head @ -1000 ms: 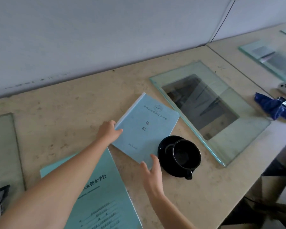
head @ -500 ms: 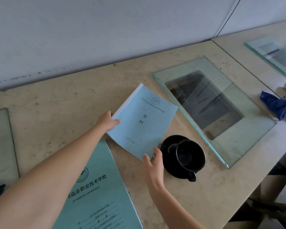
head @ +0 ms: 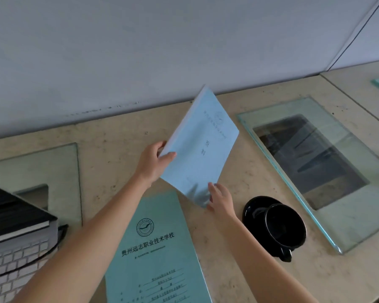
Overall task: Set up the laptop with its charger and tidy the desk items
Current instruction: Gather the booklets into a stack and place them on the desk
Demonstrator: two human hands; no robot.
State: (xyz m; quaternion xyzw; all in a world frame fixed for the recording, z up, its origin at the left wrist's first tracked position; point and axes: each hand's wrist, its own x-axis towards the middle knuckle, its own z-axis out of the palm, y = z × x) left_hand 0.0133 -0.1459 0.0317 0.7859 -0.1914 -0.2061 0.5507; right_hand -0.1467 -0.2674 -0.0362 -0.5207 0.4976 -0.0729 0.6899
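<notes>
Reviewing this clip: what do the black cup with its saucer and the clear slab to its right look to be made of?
The black cup and saucer look like glazed ceramic: glossy black, with bright highlights on the rims; glossy plastic can't be excluded. The clear slab looks like thick plate glass: transparent, with a green-tinted edge and reflections across its flat, polished top.

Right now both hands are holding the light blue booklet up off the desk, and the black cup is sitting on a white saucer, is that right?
Not quite: the saucer is black, not white, as the head view shows. The rest stands: the left hand and right hand hold the light blue booklet up off the desk, and the black cup sits on the saucer.
</notes>
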